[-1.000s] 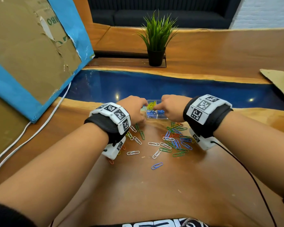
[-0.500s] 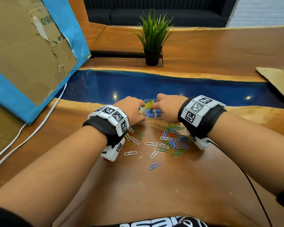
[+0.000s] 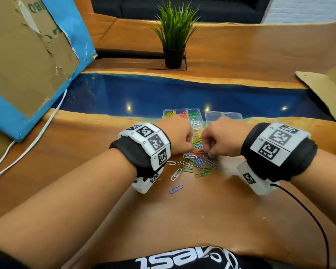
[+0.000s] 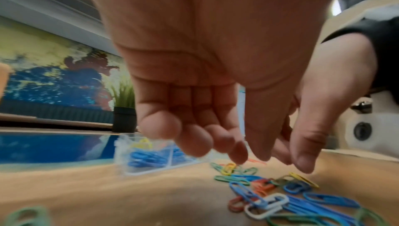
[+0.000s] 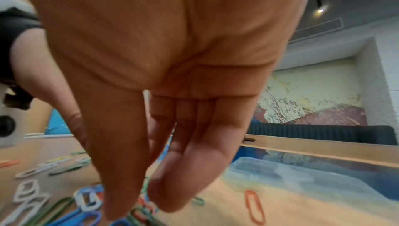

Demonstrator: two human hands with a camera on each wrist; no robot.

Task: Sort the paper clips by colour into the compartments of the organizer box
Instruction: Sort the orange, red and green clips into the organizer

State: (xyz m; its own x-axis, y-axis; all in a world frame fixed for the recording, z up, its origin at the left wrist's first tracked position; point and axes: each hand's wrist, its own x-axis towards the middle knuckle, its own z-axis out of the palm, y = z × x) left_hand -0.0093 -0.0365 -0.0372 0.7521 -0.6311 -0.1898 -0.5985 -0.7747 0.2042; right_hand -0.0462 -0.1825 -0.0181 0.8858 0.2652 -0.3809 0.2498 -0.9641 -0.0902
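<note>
1. Paper clips [image 3: 197,162] are lying in a loose, mixed pile on the wooden table [image 3: 202,220], just in front of the person; one blue clip [image 3: 176,188] is lying apart, nearest to the body.
2. They are looking very light, thin and stiff, with a smooth coloured coat, so they are probably sliding easily and hooking into each other. Pinching one clip at its rounded end with two fingertips seems the best hold, and lifting slowly, so that a neighbour is not coming up with it.
3. Both hands are hanging over the pile. The left hand [image 3: 177,135] is showing fingers loosely curled and pointing down, with thumb and forefinger close together; nothing is visible between them.
4. The right hand [image 3: 220,138] is reaching down with thumb and fingers almost straight, the tips touching the pile; whether a clip is already pinched, one cannot tell.
5. Just behind the hands the clear organizer box [image 3: 199,111] is standing. Its compartments are holding yellow, red, green and white clips, and the left wrist view is showing also blue clips in a nearer compartment.
6. Beside it, to the right, a second clear tray [image 3: 223,115] is lying; it is looking empty, but this is not sure.
</note>
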